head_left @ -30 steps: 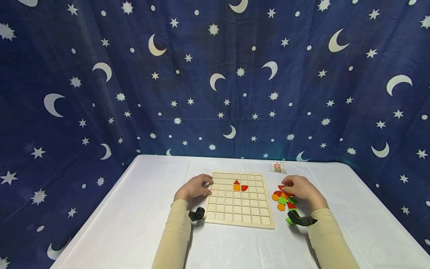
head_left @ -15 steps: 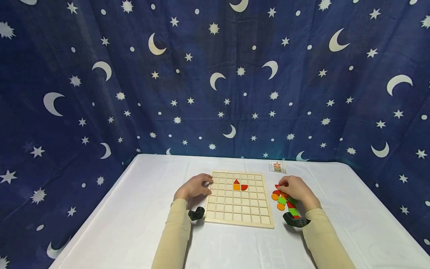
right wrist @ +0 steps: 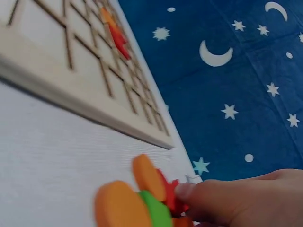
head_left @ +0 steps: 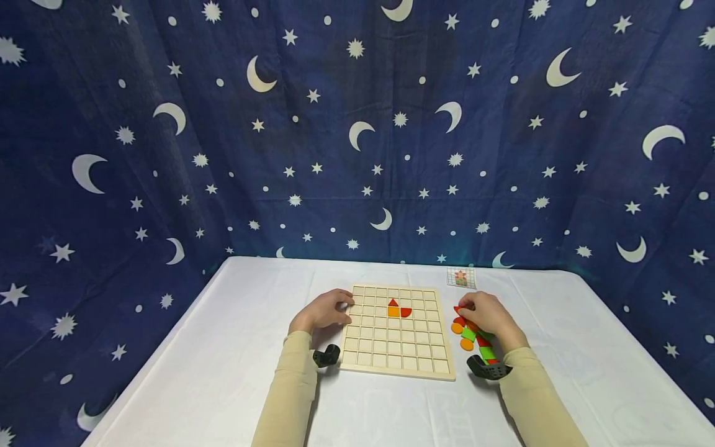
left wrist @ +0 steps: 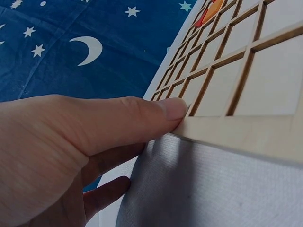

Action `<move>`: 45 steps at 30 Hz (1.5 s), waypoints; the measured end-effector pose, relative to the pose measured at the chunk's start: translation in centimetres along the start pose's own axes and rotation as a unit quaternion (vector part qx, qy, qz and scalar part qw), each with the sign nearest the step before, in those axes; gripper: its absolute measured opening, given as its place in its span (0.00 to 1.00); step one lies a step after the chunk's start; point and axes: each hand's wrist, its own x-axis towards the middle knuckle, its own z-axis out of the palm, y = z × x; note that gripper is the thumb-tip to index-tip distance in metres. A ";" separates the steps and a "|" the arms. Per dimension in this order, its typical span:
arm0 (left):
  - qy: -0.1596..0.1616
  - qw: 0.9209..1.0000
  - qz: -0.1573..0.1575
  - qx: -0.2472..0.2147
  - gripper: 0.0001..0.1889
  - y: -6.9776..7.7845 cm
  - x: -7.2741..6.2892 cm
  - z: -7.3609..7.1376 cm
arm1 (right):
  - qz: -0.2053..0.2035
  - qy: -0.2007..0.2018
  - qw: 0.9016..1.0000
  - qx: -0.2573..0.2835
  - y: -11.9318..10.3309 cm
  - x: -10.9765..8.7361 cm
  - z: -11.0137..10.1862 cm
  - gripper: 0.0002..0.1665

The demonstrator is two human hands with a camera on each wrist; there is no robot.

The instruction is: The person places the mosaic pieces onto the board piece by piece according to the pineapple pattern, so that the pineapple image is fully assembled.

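A square wooden grid board [head_left: 393, 352] lies on the table. My left hand [head_left: 324, 312] rests at its left edge, thumb [left wrist: 161, 111] straight on the rim, the other fingers spread apart from it. In the board's cells sit a red triangle tile [head_left: 393, 303], an orange square tile [head_left: 393, 311] and a red quarter-round tile [head_left: 406, 312]. Right of the board, my right hand [head_left: 488, 313] pinches a red tile [head_left: 457, 309] over a loose pile. Its fingers partly hide that tile. In the right wrist view the thumb presses red pieces [right wrist: 174, 196] beside orange discs.
The pile includes an orange disc [head_left: 467, 344], a green tile [head_left: 468, 334] and several more red and green tiles by the right wrist. A small pattern card [head_left: 461, 277] lies behind the pile. A starry blue curtain [head_left: 335, 155] hangs behind the white table [head_left: 279, 279].
My right hand has moved left toward the board, with the red tile at its fingertips. Green and red tiles near the wrist show more now. My left hand stays in place.
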 end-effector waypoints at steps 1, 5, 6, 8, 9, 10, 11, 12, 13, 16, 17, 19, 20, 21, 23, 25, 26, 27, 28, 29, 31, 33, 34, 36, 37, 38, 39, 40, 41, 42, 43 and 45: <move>0.001 1.000 0.001 0.000 0.22 0.0 0.0 0.0 | 0.002 0.004 1.000 -0.002 -0.1 0.1 0.1 0.13; 0.000 1.000 0.004 -0.001 0.22 0.0 0.0 0.0 | 0.012 0.006 1.000 0.004 -0.3 0.2 0.5 0.17; 0.000 1.000 0.004 -0.002 0.22 -0.1 0.0 0.0 | 0.013 0.004 1.000 0.007 -0.4 0.3 0.5 0.17; 0.000 1.000 0.005 -0.004 0.22 -0.1 0.0 0.0 | 0.014 0.001 1.000 0.013 -0.5 0.3 0.6 0.17; 0.000 1.000 0.007 -0.004 0.22 -0.1 0.0 0.0 | 0.014 0.001 1.000 0.014 -0.6 0.3 0.6 0.16; 0.001 1.000 0.009 -0.004 0.22 -0.1 -0.1 0.0 | 0.013 0.001 1.000 0.014 -0.7 0.3 0.7 0.16; 0.001 1.000 0.013 -0.004 0.22 -0.1 -0.1 0.0 | 0.010 0.003 1.000 0.013 -0.8 0.3 0.7 0.16; 0.002 1.000 0.015 -0.003 0.22 -0.2 -0.1 0.0 | 0.008 0.005 1.000 0.013 -0.8 0.3 0.8 0.15; 0.001 1.000 0.017 -0.003 0.22 -0.2 -0.1 0.0 | 0.005 0.006 1.000 0.012 -0.9 0.3 0.8 0.15; 0.002 1.000 0.019 -0.003 0.22 -0.3 -0.2 0.0 | -0.004 0.014 1.000 0.005 -0.9 0.3 1.0 0.14; 0.001 1.000 0.017 -0.002 0.22 -0.3 -0.2 0.0 | -0.008 0.018 1.000 0.002 -0.9 0.3 1.1 0.14; 0.000 1.000 0.014 -0.001 0.22 -0.3 -0.1 0.0 | -0.015 0.028 0.999 -0.003 -1.1 0.4 1.2 0.14; 0.000 1.000 0.012 -0.001 0.22 -0.3 -0.1 0.0 | -0.020 0.034 0.999 -0.004 -1.3 0.4 1.2 0.13; 0.000 1.000 0.011 -0.001 0.22 -0.2 -0.1 -0.1 | -0.029 0.040 0.999 -0.005 -1.6 0.5 1.3 0.13; 0.000 1.000 0.009 -0.002 0.22 -0.2 -0.1 -0.1 | -0.052 0.050 0.997 0.000 -2.4 0.6 1.5 0.12; 0.000 1.000 0.007 -0.003 0.22 -0.2 -0.1 -0.1 | -0.079 0.055 0.995 0.006 -3.6 0.8 1.8 0.12; 0.000 1.000 0.008 -0.005 0.22 -0.1 -0.1 -0.1 | -0.093 0.055 0.994 0.009 -4.3 0.9 2.1 0.11; 0.001 1.000 0.008 -0.005 0.22 -0.1 -0.1 -0.2 | -0.107 0.054 0.993 0.010 -5.0 0.9 2.4 0.11; 0.001 1.000 0.008 -0.004 0.22 -0.1 -0.1 -0.2 | -0.121 0.052 0.991 0.012 -5.7 1.0 2.7 0.11; 0.001 1.000 0.009 -0.002 0.23 -0.2 -0.1 -0.1 | -0.132 0.047 0.990 0.015 -6.5 1.1 3.0 0.10; 0.000 1.000 0.010 0.001 0.23 -0.2 0.0 -0.1 | -0.152 0.041 0.987 0.016 -8.0 1.3 3.7 0.10; 0.000 1.000 0.008 0.002 0.23 -0.1 0.0 -0.1 | -0.173 0.037 0.984 0.014 -9.3 1.7 4.4 0.09; -0.001 1.000 0.008 0.004 0.23 -0.1 0.1 -0.1 | -0.182 0.037 0.982 0.011 -9.9 1.9 4.8 0.09; -0.001 1.000 0.006 0.003 0.23 -0.1 0.1 -0.1 | -0.193 0.041 0.980 0.003 -10.9 2.3 5.4 0.08; -0.001 1.000 0.004 0.004 0.23 -0.1 0.2 -0.1 | -0.196 0.042 0.980 -0.001 -11.3 2.4 5.6 0.08; -0.001 1.000 0.004 0.005 0.23 -0.2 0.2 -0.1 | -0.198 0.044 0.979 -0.006 -11.7 2.6 5.8 0.07; -0.001 1.000 0.004 0.007 0.23 -0.2 0.2 -0.1 | -0.198 0.046 0.979 -0.010 -12.0 2.8 6.0 0.07; -0.001 1.000 0.003 0.007 0.23 -0.2 0.2 -0.1 | -0.198 0.045 0.979 -0.015 -12.2 2.9 6.2 0.08; -0.002 1.000 0.002 0.007 0.23 -0.2 0.2 0.0 | -0.195 0.042 0.980 -0.019 -12.5 2.9 6.4 0.09; -0.002 1.000 0.003 0.007 0.23 -0.2 0.2 0.0 | -0.193 0.040 0.980 -0.024 -12.6 3.0 6.5 0.10; -0.003 1.000 0.003 0.007 0.23 -0.2 0.2 0.0 | -0.191 0.037 0.981 -0.029 -12.7 3.0 6.6 0.10; -0.003 1.000 0.004 0.005 0.23 -0.2 0.2 0.0 | -0.187 0.033 0.981 -0.037 -12.8 3.1 6.8 0.11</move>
